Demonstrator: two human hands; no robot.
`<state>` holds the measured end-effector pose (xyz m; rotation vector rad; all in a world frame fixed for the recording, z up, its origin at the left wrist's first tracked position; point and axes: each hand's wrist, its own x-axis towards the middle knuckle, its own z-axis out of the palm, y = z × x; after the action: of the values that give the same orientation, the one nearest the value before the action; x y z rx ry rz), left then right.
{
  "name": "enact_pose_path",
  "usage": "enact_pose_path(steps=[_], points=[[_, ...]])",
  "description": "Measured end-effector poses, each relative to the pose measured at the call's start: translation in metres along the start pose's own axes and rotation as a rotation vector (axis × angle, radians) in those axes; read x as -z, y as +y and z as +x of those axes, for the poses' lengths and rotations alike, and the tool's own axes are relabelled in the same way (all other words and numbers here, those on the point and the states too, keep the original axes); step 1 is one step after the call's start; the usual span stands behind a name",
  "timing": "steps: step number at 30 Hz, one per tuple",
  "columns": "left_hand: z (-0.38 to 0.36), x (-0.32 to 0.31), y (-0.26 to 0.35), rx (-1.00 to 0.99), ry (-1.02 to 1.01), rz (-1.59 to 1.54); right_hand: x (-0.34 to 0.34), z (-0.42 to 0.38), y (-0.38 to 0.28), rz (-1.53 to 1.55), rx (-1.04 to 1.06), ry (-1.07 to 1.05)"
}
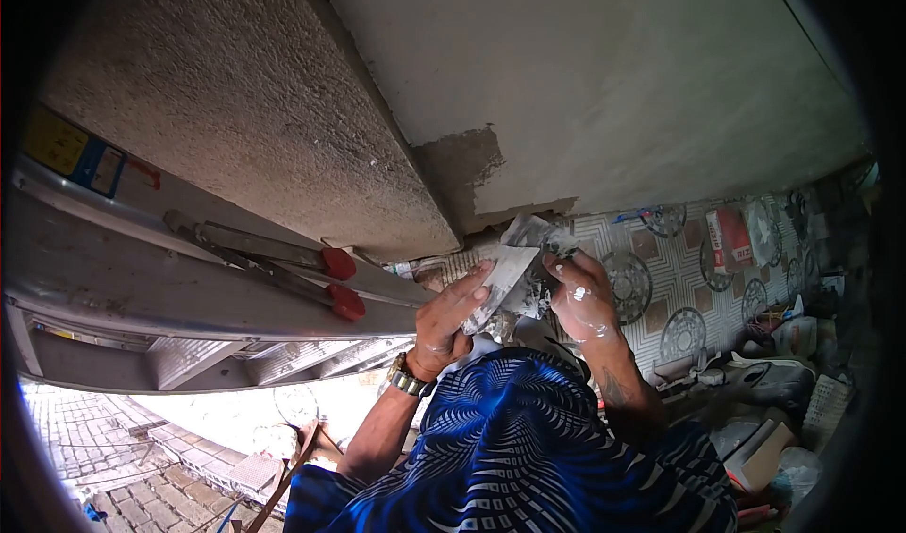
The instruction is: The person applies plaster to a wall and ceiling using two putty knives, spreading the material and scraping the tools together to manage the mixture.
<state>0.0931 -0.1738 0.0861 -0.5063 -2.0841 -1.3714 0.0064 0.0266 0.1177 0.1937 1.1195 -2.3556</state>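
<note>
My left hand (445, 323), with a watch at the wrist, is closed on a flat metal filling blade (502, 280) coated in pale putty. White smears cover the fingers of my right hand (583, 299), which is closed around a second putty-covered scraper (533, 231). The two blades overlap in front of my chest, and I cannot make out whether they touch. The second tool's handle is mostly hidden by my fingers. Just beyond the blades is a wall (604, 89) with smooth pale filler and a darker bare patch (464, 167) near its lower corner.
On the left leans a metal ladder (189, 278) with red-tipped hinge arms, close to a rough wall edge (255, 89). Patterned tiles (679, 297) cover the floor. A red and white box (729, 240) stands at right, above clutter and bags (774, 391). Brick paving (151, 495) shows lower left.
</note>
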Motion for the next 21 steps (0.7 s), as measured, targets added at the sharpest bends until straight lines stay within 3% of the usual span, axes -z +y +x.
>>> enact_pose_path(steps=[7, 21], points=[[-0.004, 0.006, -0.004, -0.014, -0.051, 0.029, 0.003, 0.002, -0.004, -0.035, -0.039, 0.084], [-0.014, 0.006, -0.011, -0.020, -0.051, 0.042, 0.001, -0.006, -0.010, -0.014, -0.010, 0.060]])
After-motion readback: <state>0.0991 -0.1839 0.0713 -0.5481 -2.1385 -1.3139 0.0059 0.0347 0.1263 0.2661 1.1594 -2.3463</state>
